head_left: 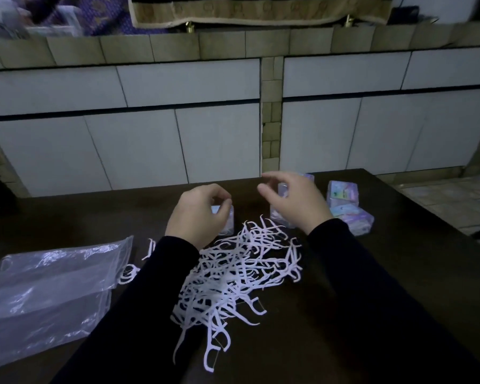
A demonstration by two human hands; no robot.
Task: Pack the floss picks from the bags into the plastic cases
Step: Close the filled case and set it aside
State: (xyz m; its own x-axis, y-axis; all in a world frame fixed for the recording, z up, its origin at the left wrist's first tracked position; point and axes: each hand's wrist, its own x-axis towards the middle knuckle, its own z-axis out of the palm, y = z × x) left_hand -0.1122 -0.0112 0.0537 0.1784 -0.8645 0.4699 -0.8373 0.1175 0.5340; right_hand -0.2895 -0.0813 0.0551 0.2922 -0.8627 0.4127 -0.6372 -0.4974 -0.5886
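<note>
Steady case (224, 221) with curled left hand (198, 214); drop empty, half-spread right hand (294, 202) toward 6 o'clock, pinching few floss picks (241, 275).

Likely a home kitchen: tiled counter ledge (233, 45) across twelve o'clock, white cabinet panels (139, 139) beneath, fringed cloth (261, 12) hanging above, dark table (372, 273) at six.

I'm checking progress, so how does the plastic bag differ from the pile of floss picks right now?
The plastic bag lies flat, clear and crumpled at the left; the pile of floss picks is white, tangled and heaped at centre. The bag looks empty, the picks loose. Both rest on the dark table.
</note>
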